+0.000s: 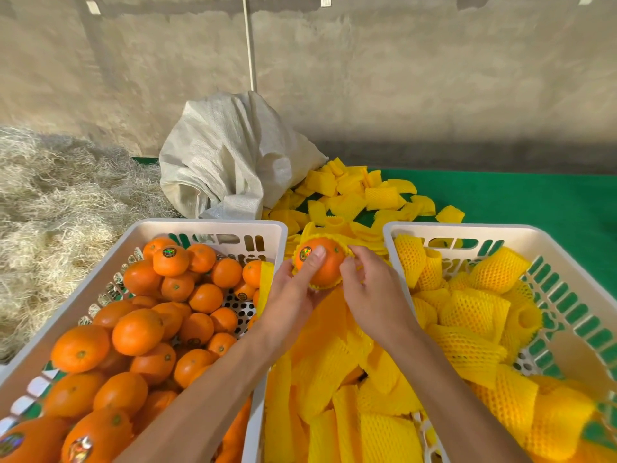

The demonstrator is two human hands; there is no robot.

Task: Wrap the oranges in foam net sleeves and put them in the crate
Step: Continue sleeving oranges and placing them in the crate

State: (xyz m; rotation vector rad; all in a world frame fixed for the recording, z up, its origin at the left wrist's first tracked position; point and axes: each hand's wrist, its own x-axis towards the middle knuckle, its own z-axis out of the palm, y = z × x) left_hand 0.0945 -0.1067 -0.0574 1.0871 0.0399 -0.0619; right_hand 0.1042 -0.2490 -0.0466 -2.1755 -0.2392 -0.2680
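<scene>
Both forearms are reaching between crates. My left hand [293, 289] is gripping the orange [322, 265]; my right hand [370, 289] is pinching its sleeve [347, 250]. Stretching evenly should help.

surface: green mat [521, 195] | on it: two white crates [207, 228], loose foam sleeves [354, 195], white sack [230, 162]

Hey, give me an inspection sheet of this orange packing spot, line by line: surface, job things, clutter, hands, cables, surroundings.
Surface: green mat.
Job things: left crate full of bare oranges; right crate holds wrapped oranges; loose sleeves piled between and behind the crates.
Clutter: white sack; straw heap.
Hands: left hand and right hand both grip one orange, its foam sleeve partly on.
Cables: nothing seen.
Surroundings: bare concrete wall, white pipe running down it.
</scene>
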